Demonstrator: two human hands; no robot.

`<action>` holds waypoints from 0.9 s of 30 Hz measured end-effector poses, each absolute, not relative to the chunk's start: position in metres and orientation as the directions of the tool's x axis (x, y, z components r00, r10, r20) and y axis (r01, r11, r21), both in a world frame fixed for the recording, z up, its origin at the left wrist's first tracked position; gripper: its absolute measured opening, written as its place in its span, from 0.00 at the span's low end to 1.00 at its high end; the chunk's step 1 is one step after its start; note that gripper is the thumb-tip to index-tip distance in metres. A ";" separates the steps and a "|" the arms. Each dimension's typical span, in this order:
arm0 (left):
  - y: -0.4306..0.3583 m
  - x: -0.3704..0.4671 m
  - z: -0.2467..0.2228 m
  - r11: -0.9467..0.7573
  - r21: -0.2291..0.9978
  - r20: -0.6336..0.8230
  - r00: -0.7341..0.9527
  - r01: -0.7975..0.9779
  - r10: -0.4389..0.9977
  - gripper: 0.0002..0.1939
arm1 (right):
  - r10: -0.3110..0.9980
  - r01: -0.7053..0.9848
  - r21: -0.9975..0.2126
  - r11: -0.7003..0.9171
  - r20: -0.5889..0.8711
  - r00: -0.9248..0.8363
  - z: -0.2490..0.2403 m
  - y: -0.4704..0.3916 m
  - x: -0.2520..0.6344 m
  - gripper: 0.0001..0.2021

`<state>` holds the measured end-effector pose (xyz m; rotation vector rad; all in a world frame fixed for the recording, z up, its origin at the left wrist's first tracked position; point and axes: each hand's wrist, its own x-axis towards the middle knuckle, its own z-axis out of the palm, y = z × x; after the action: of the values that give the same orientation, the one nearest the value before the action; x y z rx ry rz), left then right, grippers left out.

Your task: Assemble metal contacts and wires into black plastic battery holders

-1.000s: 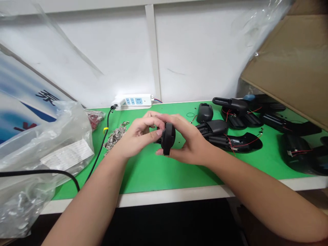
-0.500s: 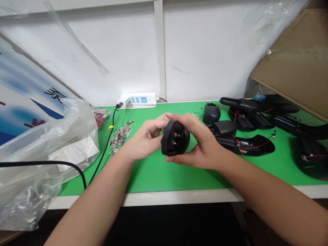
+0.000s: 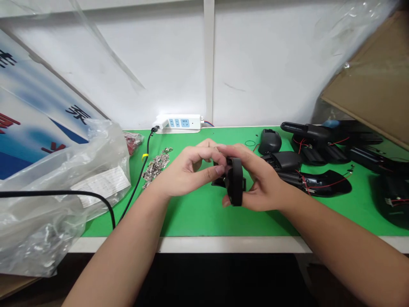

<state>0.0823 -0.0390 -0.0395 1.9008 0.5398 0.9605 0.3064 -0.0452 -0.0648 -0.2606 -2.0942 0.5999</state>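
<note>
Holding the black housing (image 3: 235, 183) between both hands, mid-bench, lifted off the green mat (image 3: 198, 217), roughly edge-on to the camera. Right hand (image 3: 266, 183) is clamped round it: thumb under the lower end, fingers over the top. Left hand (image 3: 183, 175) has its thumb tip against the part's left side, fingers curled behind – can't tell if they pinch the housing itself or something small in it.

Handling, my read: moulded plastic, hollow, so light and stiff. Smooth faces could slip in a dry pinch; the thick rim looks the best hold, as the right hand has it. Inner detail is dark and part hidden, so treat thin bits as breakable – no squeezing across the open side.

Edges and room: white bench edge (image 3: 198, 244) runs just below the forearms, with a dark drop past it. Best run of green mat is under and in front of the hands. Left limit is the pile of metal pieces (image 3: 156, 166), then the black cable (image 3: 141, 177) and the plastic bag (image 3: 105, 143). Right limit is the curved black shell (image 3: 334, 183) with red wires (image 3: 324, 186) trailing, easy to snag. Cardboard (image 3: 370, 81) overhangs far right.
</note>
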 end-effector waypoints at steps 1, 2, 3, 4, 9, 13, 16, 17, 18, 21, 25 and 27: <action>-0.039 0.082 -0.039 -0.508 0.861 0.407 0.607 -0.006 0.683 0.11 | 0.408 -0.066 -0.534 0.843 0.714 -0.570 -0.065 -0.045 0.307 0.45; -0.039 0.081 -0.037 -0.520 0.854 0.407 0.614 0.005 0.676 0.12 | 0.416 -0.082 -0.556 0.827 0.703 -0.576 -0.066 -0.045 0.307 0.44; -0.039 0.081 -0.036 -0.522 0.852 0.398 0.623 0.019 0.673 0.12 | 0.421 -0.094 -0.571 0.815 0.697 -0.580 -0.066 -0.046 0.307 0.43; -0.039 0.080 -0.034 -0.524 0.851 0.386 0.634 0.035 0.670 0.13 | 0.425 -0.099 -0.580 0.809 0.693 -0.583 -0.066 -0.046 0.308 0.42; -0.042 0.076 -0.024 -0.572 0.802 0.320 0.685 0.172 0.654 0.10 | 0.441 0.044 -0.554 0.831 0.609 -0.660 -0.061 -0.048 0.311 0.37; -0.043 0.073 -0.021 -0.568 0.769 0.254 0.674 0.293 0.693 0.09 | 0.479 0.208 -0.491 0.846 0.530 -0.699 -0.056 -0.050 0.313 0.33; -0.041 0.073 -0.024 -0.527 0.784 0.205 0.666 0.327 0.717 0.09 | 0.498 0.277 -0.453 0.847 0.499 -0.709 -0.056 -0.049 0.312 0.34; -0.040 0.073 -0.025 -0.519 0.786 0.191 0.665 0.337 0.721 0.09 | 0.500 0.289 -0.442 0.849 0.494 -0.711 -0.056 -0.048 0.312 0.34; -0.039 0.073 -0.027 -0.514 0.787 0.185 0.663 0.342 0.725 0.08 | 0.499 0.296 -0.433 0.851 0.494 -0.712 -0.057 -0.047 0.312 0.34; -0.038 0.074 -0.030 -0.516 0.795 0.222 0.640 0.317 0.736 0.09 | 0.487 0.284 -0.419 0.863 0.533 -0.692 -0.059 -0.044 0.313 0.34; -0.042 0.077 -0.030 -0.657 0.706 0.382 0.638 0.266 0.669 0.12 | 0.422 0.154 -0.426 0.891 0.657 -0.624 -0.062 -0.042 0.314 0.40; -0.045 0.077 -0.028 -0.748 0.617 0.447 0.673 0.244 0.589 0.13 | 0.389 0.080 -0.429 0.900 0.706 -0.592 -0.062 -0.043 0.313 0.42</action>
<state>0.0773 -0.0453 -0.0276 2.3685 0.6431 0.8836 0.3135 -0.0428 -0.0624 -0.3349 -2.1798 0.4464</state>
